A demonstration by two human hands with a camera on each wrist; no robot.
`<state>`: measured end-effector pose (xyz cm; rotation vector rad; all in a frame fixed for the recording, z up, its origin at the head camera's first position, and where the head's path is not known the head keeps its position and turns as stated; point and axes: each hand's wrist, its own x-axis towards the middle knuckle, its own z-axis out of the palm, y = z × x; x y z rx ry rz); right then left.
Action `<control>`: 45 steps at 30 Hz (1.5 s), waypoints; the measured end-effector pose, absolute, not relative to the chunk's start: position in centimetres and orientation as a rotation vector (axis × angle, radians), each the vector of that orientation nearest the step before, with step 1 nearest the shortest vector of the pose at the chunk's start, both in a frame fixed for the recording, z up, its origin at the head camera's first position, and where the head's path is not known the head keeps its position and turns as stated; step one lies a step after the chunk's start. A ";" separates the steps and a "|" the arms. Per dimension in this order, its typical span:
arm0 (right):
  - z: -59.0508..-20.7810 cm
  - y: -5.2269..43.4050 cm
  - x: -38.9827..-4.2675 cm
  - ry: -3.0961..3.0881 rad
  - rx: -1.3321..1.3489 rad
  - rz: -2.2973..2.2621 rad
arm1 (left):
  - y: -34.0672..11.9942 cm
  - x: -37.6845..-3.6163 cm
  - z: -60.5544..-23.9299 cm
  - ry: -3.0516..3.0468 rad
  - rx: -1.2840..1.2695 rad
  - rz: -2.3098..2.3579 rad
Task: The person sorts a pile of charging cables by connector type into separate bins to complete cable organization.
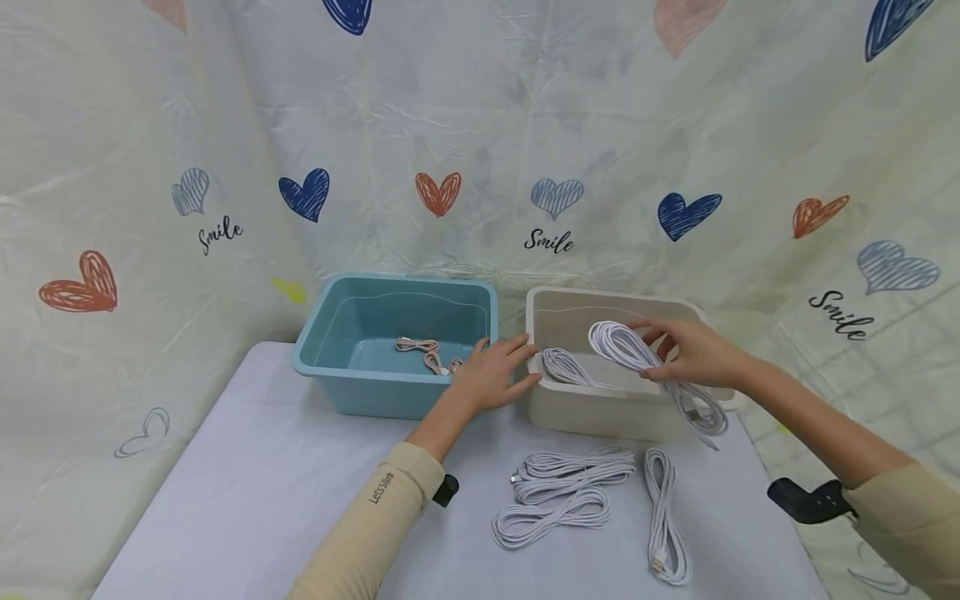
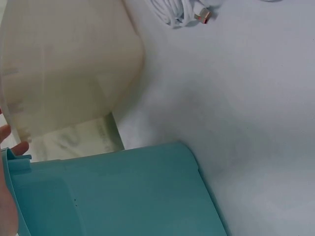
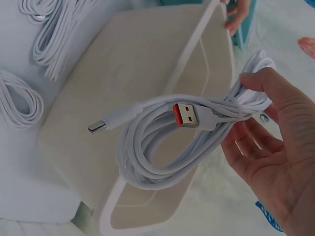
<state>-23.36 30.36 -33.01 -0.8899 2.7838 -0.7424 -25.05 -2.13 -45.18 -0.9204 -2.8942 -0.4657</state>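
Pinching a coiled white cable between thumb and fingers, the right hand has it up over the beige bin, with one end of the bundle hanging past the front rim. From the right wrist you can see a USB plug with a red insert, plus a slimmer metal-tipped plug poking out beside the loops. The left hand isn't gripping anything, it's just got its fingers spread loosely across the gap where the two bins' rims are close. Inside the beige one there's another white coil at the left end, and the blue bin has a few small pinkish cables in it. Closer in on the counter, there's a pile of white bundles and a separate white bundle to its right. Behind everything hangs a heart-print sheet.
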 end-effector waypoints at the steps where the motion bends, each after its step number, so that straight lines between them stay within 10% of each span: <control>1: -33.0 30.4 -23.6 2.799 -0.876 -0.730 | -2.1 -25.1 -45.2 -2.895 -0.920 -0.466; 26: -32.4 31.4 -29.9 2.921 -0.524 -0.560 | -1.9 -25.1 -45.2 -2.912 -0.922 -0.446; 45: -33.3 31.2 -26.3 2.979 -0.580 -0.768 | -2.0 -25.0 -45.1 -2.900 -0.920 -0.448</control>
